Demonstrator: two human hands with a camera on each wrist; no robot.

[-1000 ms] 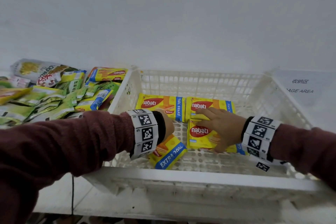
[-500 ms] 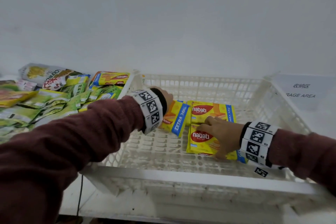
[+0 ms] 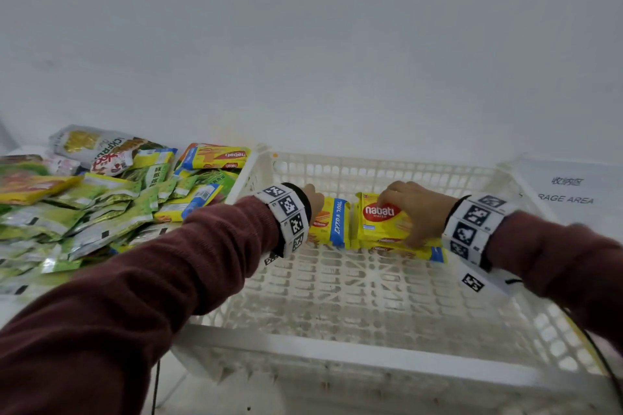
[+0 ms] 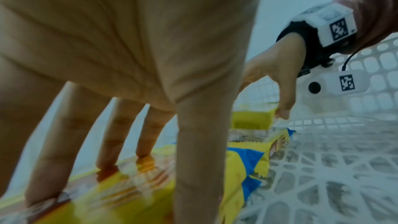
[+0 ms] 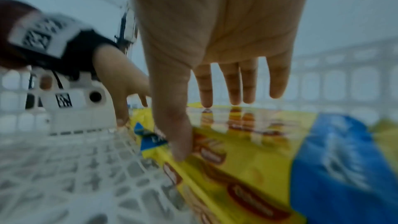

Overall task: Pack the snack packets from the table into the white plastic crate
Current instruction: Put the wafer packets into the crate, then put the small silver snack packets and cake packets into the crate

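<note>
The white plastic crate (image 3: 337, 350) stands in front of me. At its far side my left hand (image 3: 313, 199) holds a yellow and blue wafer packet (image 3: 328, 222) tilted on edge. In the left wrist view, my left hand (image 4: 150, 185) has its fingertips on the packet's (image 4: 129, 198) face and its thumb on the near side. My right hand (image 3: 414, 209) grips a yellow nabati packet (image 3: 384, 219), thumb at the near edge, above another yellow packet (image 3: 404, 251). The right wrist view shows my right hand (image 5: 206, 129) on this packet (image 5: 258, 151).
A heap of green and yellow snack packets (image 3: 84, 212) lies on the table left of the crate, with one more nabati packet (image 3: 215, 157) on top. A paper sign (image 3: 569, 189) lies to the right. A white wall rises behind. The crate's near floor is bare.
My left hand carried its packet from the crate's near left to the far side beside the others. My right hand lifted its packet onto the far one.
</note>
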